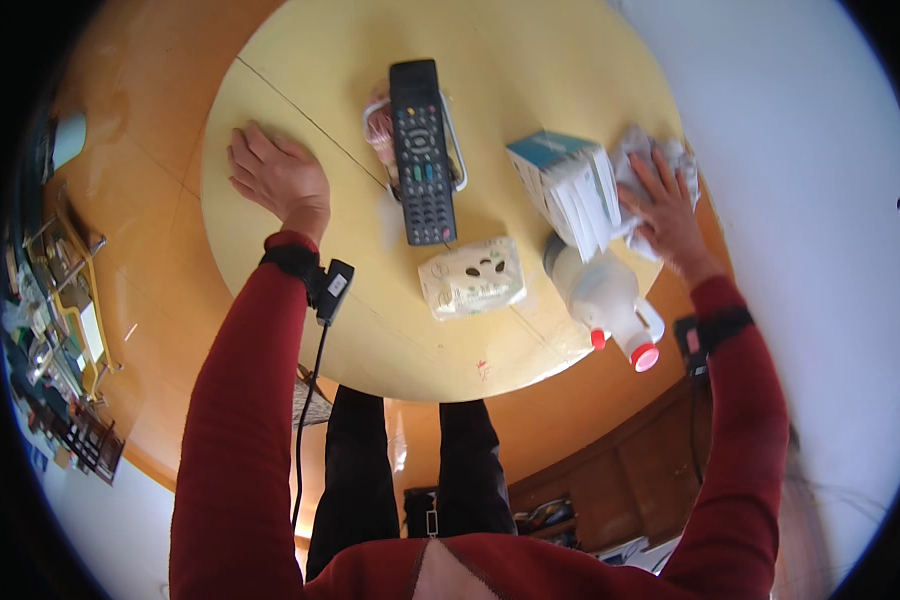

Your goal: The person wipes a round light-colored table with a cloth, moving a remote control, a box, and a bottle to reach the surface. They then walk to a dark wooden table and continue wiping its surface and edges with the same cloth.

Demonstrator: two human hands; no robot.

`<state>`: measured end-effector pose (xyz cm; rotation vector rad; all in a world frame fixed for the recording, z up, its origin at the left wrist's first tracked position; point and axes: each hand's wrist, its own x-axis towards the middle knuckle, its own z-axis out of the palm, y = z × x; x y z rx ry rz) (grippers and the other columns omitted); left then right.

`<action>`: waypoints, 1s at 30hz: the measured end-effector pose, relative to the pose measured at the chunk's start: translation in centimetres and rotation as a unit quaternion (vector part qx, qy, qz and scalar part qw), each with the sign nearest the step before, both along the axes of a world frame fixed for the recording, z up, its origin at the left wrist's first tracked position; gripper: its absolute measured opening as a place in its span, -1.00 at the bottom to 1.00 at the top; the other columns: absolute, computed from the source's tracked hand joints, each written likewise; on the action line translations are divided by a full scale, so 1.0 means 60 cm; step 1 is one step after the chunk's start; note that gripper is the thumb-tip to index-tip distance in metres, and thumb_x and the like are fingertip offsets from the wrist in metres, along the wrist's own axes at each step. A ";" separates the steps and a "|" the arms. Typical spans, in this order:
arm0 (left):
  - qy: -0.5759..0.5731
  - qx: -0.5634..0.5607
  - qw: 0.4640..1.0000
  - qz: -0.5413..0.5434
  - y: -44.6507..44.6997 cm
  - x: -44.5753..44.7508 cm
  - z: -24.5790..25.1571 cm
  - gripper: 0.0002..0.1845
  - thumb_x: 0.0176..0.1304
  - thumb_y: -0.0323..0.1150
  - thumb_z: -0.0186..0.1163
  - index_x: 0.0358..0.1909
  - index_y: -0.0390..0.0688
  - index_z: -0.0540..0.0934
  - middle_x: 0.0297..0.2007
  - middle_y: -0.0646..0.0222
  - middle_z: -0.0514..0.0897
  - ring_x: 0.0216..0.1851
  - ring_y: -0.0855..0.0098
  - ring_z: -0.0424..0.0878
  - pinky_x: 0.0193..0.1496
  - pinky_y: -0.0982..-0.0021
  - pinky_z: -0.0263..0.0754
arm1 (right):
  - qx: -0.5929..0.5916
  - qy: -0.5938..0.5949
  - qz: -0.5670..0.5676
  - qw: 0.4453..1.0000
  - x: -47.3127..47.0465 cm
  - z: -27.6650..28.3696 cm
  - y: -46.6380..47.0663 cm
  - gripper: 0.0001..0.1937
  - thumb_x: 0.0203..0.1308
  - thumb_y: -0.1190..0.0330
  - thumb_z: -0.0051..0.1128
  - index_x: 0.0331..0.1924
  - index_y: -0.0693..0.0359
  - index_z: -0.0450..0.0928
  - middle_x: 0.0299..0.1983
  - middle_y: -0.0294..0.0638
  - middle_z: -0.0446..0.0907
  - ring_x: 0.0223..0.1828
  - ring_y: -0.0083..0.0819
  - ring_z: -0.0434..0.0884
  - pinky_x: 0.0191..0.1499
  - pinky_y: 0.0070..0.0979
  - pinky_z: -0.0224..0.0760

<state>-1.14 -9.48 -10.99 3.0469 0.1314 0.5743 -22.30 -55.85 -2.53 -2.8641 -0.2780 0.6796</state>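
My left hand (279,174) rests palm down on the left part of a round yellow tabletop (307,67), with nothing in it. Over at the right edge, near the wall, my right hand (666,210) presses a crumpled whitish cloth (634,161) against the table. Just left of that cloth stands a blue-and-white box (562,169). Nearer to me, two plastic bottles with red caps (600,289) sit close together. A black remote control (422,150) lies across a white wire-handled holder (456,142) mid-table. In front of it is a soft pack of tissues (474,277).
A white wall (795,187) runs along the table's right side. Orange floor tiles (150,285) surround the table. A yellow-framed rack (82,300) with assorted items stands to the left. Cables hang from black devices strapped to both wrists. A brown wooden cabinet (607,450) is low at the right.
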 end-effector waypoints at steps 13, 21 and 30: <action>-0.041 -0.023 0.999 -0.011 0.010 0.015 -0.021 -0.53 0.44 -0.10 -0.01 0.29 -0.07 0.46 0.36 0.23 0.44 0.43 0.08 0.32 0.44 -0.15 0.13 | 0.028 -0.149 -0.244 0.958 -0.144 -0.067 0.034 -0.25 0.10 0.36 0.30 0.46 -0.35 0.44 0.61 -0.29 0.15 0.65 -0.02 0.01 0.55 0.23 -0.12; -0.050 0.006 0.999 0.001 0.014 0.018 -0.032 -0.54 0.42 -0.08 0.01 0.26 -0.04 0.49 0.34 0.24 0.45 0.41 0.07 0.33 0.40 -0.12 0.18 | 0.005 -0.078 -0.437 0.896 -0.380 -0.064 0.363 -0.22 -0.02 0.27 0.40 0.43 -0.14 0.47 0.59 -0.06 0.16 0.64 0.10 0.00 0.55 0.32 -0.24; -0.062 0.023 0.998 -0.007 0.015 0.015 -0.037 -0.53 0.41 -0.09 0.01 0.26 -0.04 0.49 0.34 0.26 0.47 0.40 0.09 0.35 0.39 -0.09 0.19 | 0.099 -0.059 -0.394 0.912 -0.264 -0.042 0.521 -0.20 -0.08 0.30 0.48 0.40 -0.28 0.50 0.59 -0.20 0.18 0.66 0.08 -0.04 0.55 0.32 -0.30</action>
